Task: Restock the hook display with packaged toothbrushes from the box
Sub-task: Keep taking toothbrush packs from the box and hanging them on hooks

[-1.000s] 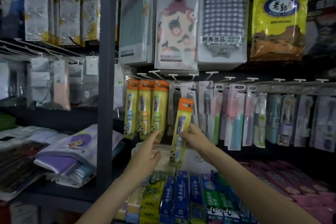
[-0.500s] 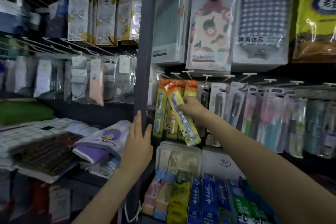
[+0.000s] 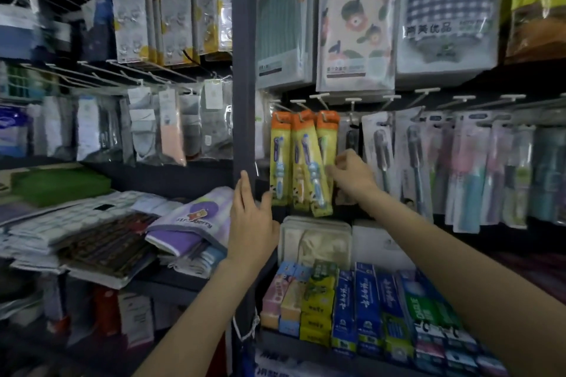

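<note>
Beside post, right hand touches toothbrush pack.

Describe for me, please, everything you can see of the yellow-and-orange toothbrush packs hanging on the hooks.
The yellow-and-orange toothbrush packs hang in a tight row from white hooks, just right of the dark upright post. Each looks like a yellow card with an orange top and a clear blister over a blue-and-white brush, head up. The front middle pack tilts, its foot swung right. The right hand touches the rightmost packs with curled fingers; the left hand rests flat on the post, beside the leftmost pack.
</note>
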`<state>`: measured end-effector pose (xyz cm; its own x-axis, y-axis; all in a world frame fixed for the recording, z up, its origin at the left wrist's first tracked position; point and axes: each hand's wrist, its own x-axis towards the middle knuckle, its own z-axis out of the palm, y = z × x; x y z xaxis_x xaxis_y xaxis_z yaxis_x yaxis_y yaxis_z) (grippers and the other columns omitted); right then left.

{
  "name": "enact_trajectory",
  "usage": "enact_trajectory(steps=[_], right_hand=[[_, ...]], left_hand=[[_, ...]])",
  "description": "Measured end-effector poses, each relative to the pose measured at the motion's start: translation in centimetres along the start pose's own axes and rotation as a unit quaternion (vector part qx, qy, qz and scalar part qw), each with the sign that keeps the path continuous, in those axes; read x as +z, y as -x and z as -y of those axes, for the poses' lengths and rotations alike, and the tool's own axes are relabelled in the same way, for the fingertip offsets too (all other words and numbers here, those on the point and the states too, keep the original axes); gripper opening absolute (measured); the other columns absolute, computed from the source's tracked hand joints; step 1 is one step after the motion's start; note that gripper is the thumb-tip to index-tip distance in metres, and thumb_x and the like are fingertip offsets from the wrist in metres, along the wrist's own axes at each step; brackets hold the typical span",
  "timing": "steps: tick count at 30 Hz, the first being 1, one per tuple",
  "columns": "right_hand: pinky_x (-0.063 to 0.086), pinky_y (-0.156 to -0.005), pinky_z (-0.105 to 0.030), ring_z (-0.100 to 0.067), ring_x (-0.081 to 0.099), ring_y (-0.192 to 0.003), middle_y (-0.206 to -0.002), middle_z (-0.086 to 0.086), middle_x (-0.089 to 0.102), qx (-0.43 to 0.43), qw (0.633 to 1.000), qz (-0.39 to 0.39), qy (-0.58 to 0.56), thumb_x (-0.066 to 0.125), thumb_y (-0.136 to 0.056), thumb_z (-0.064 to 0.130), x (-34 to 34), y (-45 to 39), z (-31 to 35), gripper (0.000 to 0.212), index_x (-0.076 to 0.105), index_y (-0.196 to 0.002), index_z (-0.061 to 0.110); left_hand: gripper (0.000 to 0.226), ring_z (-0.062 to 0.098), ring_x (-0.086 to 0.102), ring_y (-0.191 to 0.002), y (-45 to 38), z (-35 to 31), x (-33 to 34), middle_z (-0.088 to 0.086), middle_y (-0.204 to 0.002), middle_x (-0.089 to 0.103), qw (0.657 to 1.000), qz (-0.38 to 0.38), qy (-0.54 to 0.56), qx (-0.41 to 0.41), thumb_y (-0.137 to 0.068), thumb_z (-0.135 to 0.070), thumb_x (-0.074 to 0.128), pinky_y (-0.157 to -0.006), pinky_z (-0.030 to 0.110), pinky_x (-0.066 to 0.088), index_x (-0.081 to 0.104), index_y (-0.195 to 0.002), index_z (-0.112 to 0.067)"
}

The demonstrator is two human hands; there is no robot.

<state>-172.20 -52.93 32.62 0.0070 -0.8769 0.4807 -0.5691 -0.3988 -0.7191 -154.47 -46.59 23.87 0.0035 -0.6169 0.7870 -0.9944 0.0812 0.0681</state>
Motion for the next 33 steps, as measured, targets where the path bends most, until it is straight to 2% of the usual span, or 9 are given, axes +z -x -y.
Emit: enact_trajectory(steps=[7, 10, 13, 19, 22, 23, 27, 30, 33], right_hand=[[0.041, -0.079, -0.028, -0.023, 0.057, -0.095, -0.104, -0.013, 0.063, 0.04, 0.994, -0.002, 0.106, 0.057, -0.089, 0.013, -11.8, 7.8, -12.3, 0.019, 0.06, -0.105, 0.003], [0.044, -0.069, -0.026, -0.016, 0.058, -0.075, -0.082, -0.009, 0.062, 0.12, 0.986, -0.003, 0.118, 0.058, -0.086, 0.008, -18.5, 13.5, -18.9, 0.008, 0.066, -0.088, 0.008], [0.046, -0.049, -0.014, -0.004, 0.055, -0.046, -0.068, -0.007, 0.058, 0.199, 0.972, 0.039, 0.117, 0.052, -0.088, -0.003, -24.2, 19.2, -24.8, 0.02, 0.058, -0.075, 0.011], [0.046, -0.042, -0.013, 0.001, 0.055, -0.038, -0.071, -0.015, 0.06, 0.349, 0.919, 0.121, 0.141, 0.048, -0.092, -0.002, -32.2, 31.1, -38.8, 0.027, 0.053, -0.071, 0.014], [0.052, -0.075, -0.033, -0.016, 0.066, -0.08, -0.098, -0.02, 0.061, 0.389, 0.87, 0.231, 0.195, 0.055, -0.091, 0.006, -34.2, 36.9, -45.5, 0.01, 0.063, -0.095, 0.003], [0.048, -0.085, -0.035, -0.021, 0.062, -0.095, -0.106, -0.016, 0.061, 0.39, 0.855, 0.267, 0.215, 0.058, -0.09, 0.012, -34.6, 38.9, -47.6, 0.021, 0.061, -0.109, 0.002], [0.042, -0.076, -0.012, -0.019, 0.059, -0.101, -0.123, -0.005, 0.058, 0.376, 0.837, 0.34, 0.206, 0.068, -0.083, 0.033, -34.0, 44.6, -52.8, 0.051, 0.05, -0.128, 0.015], [0.037, -0.099, -0.027, -0.024, 0.045, -0.125, -0.144, -0.005, 0.037, 0.237, 0.855, 0.394, 0.241, 0.06, -0.09, 0.024, -31.4, 46.1, -54.3, 0.061, 0.031, -0.144, 0.024], [0.032, -0.107, -0.034, -0.025, 0.029, -0.136, -0.15, -0.007, 0.025, 0.097, 0.842, 0.44, 0.296, 0.049, -0.093, 0.008, -28.2, 46.7, -55.1, 0.048, 0.041, -0.139, 0.018]], left_hand=[[0.03, 0.04, 0.041, -0.12, 4.8, -10.5, 3.1, 0.019, -0.133, 0.043, 0.986, 0.051, 0.134, 0.086, -0.08, -0.014, 0.047, -0.094, 0.051, 0.039, 0.059, -0.106, -0.005], [0.031, 0.042, 0.053, -0.104, 8.4, -17.3, 5.9, 0.021, -0.117, 0.055, 0.966, 0.076, 0.198, 0.145, -0.074, -0.016, 0.041, -0.083, 0.049, 0.045, 0.062, -0.094, -0.006], [0.031, 0.034, 0.05, -0.102, 13.2, -24.3, 8.3, 0.017, -0.114, 0.056, 0.943, 0.098, 0.235, 0.215, -0.075, -0.016, 0.04, -0.081, 0.045, 0.046, 0.061, -0.096, -0.009], [0.038, 0.03, 0.052, -0.108, 24.2, -39.3, 11.8, 0.014, -0.119, 0.056, 0.87, 0.263, 0.294, 0.295, -0.078, -0.016, 0.038, -0.085, 0.042, 0.049, 0.06, -0.107, -0.009], [0.044, 0.024, 0.026, -0.136, 29.9, -44.6, 12.8, 0.003, -0.147, 0.027, 0.816, 0.431, 0.273, 0.271, -0.094, -0.016, 0.04, -0.109, 0.034, 0.025, 0.036, -0.138, -0.015], [0.048, 0.02, 0.018, -0.139, 31.6, -45.7, 13.2, -0.002, -0.151, 0.019, 0.79, 0.484, 0.255, 0.277, -0.096, -0.018, 0.039, -0.111, 0.031, 0.019, 0.028, -0.143, -0.018], [0.058, 0.016, 0.011, -0.143, 36.9, -48.4, 13.5, -0.004, -0.156, 0.011, 0.699, 0.63, 0.221, 0.255, -0.096, -0.019, 0.042, -0.114, 0.027, 0.014, 0.016, -0.148, -0.018], [0.06, 0.015, 0.008, -0.144, 39.0, -48.7, 13.2, -0.003, -0.156, 0.011, 0.674, 0.675, 0.21, 0.217, -0.096, -0.018, 0.043, -0.114, 0.024, 0.008, 0.015, -0.148, -0.016], [0.06, 0.015, 0.009, -0.143, 39.6, -48.2, 13.3, -0.003, -0.155, 0.015, 0.673, 0.684, 0.201, 0.195, -0.094, -0.018, 0.046, -0.115, 0.026, 0.01, 0.019, -0.148, -0.017]])
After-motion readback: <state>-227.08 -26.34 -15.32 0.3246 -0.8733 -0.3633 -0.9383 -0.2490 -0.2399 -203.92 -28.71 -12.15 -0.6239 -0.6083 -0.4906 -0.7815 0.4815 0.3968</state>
